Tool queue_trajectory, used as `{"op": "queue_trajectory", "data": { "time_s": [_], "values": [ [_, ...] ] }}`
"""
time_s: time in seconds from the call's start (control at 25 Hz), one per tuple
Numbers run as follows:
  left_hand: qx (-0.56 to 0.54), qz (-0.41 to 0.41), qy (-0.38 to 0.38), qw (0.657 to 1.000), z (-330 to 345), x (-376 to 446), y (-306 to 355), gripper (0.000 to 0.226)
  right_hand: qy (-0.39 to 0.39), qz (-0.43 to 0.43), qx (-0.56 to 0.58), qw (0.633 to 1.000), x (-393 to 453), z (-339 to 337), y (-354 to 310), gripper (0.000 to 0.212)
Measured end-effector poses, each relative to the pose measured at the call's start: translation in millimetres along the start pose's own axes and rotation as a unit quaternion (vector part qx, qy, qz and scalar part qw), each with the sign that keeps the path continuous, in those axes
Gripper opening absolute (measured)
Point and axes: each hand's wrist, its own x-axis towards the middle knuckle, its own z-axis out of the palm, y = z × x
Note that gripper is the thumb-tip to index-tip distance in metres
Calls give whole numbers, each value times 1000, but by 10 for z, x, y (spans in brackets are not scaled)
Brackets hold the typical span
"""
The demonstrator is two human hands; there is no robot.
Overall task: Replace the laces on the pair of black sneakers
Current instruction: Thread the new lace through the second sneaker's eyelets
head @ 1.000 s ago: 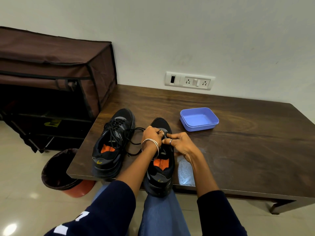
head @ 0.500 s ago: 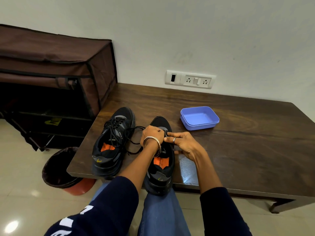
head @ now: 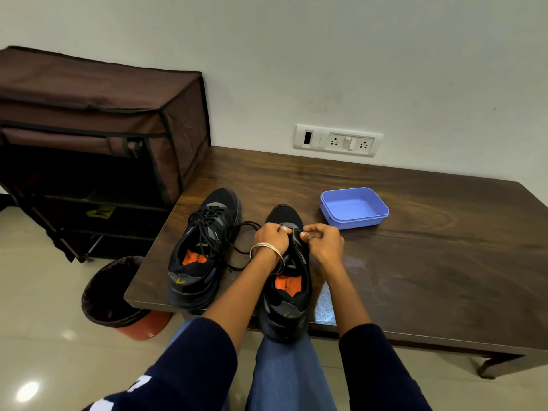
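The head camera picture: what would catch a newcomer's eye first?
Two hands meet over the right black sneaker at the table's near edge: left hand and right hand each pinch something at its front. Beside it stands the left sneaker, its black lace trailing loose, and behind them a blue plastic tray.

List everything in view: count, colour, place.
sneakers: 2, black with orange insoles, table's near-left edge
laces: black, loose on the left sneaker
container: 1, blue, on table right of the sneakers
table: 1, dark wood, against wall
socket panel: 1, white, on wall
fabric rack: 1, brown, left of table
bin: 1, dark liner, floor
hands: left hand and right hand, both pinching at the right sneaker
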Motion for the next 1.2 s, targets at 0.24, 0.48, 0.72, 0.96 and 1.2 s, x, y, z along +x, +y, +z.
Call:
{"op": "queue_trajectory", "data": {
  "time_s": [0.24, 0.48, 0.72, 0.96, 1.2],
  "values": [
    [-209, -2, -21, 978, -36, -76, -198, 15, 48, -21, -85, 995, 1, 178, -82, 11],
    [-276, 22, -1, 961, -68, -75, -212, 26, 70, -40, 2, 997, 52, 107, -204, 11],
    [-306, 75, 55, 948, -337, -42, 26, 24, 102, -169, 142, 970, 106, -291, -624, 12],
    [-392, 134, -100, 905, -538, -203, 565, 24, -50, -268, -80, 959, 88, -437, -829, 7],
    [-263, 175, -164, 934, -593, -182, 514, 26, -60, -278, -151, 947, 50, -493, -803, 9]
  ]
}}
